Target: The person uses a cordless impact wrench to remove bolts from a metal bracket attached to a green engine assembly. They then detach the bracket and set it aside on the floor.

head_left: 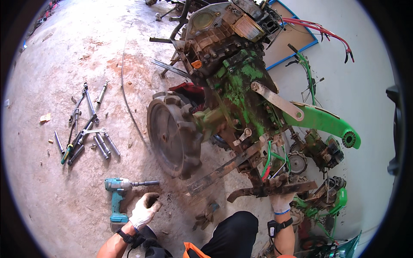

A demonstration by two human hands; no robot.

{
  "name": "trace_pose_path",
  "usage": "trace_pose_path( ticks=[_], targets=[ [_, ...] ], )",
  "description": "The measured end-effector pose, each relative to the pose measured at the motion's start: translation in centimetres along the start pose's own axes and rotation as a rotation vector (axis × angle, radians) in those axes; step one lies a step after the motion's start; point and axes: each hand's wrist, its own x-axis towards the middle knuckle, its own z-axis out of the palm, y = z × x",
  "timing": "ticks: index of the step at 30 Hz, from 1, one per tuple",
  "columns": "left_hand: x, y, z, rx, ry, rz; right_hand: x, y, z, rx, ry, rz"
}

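Observation:
My left hand (145, 210), in a dirty white glove, hovers over the floor with fingers loosely curled and apart; nothing shows in it. Beside it a teal cordless impact wrench (116, 202) stands on its battery, a long socket on its nose. Small metal parts (169, 198) lie just right of that hand. My right hand (282, 202), also gloved, is closed round a rusty metal bar (301, 187) at the machine's low end; the bar partly hides its fingers. Above stands a green, greasy walking-tractor gearbox (241, 94) with a lugged wheel (167, 133).
Sockets, wrenches and a ratchet (88, 129) lie scattered on the concrete at left. A pair of dirty gloves (206, 217) is on the floor before my knees. A green curved arm (322, 118) juts right. Other machines (327, 150) stand along the wall.

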Motion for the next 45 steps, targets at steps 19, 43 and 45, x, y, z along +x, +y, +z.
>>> trace_pose_path(
  ticks=[19,43,45],
  targets=[
    [3.4,3.3,2.7,-0.157,-0.161,-0.100,1.3,1.6,-0.4,-0.186,0.138,0.497],
    [6.1,3.6,1.8,-0.201,-0.118,0.008,0.7,2.4,1.1,-0.264,0.311,0.469],
    [6.7,3.9,0.2,-0.129,-0.038,-0.026,0.5,2.6,1.0,-0.237,0.282,0.466]
  ],
)
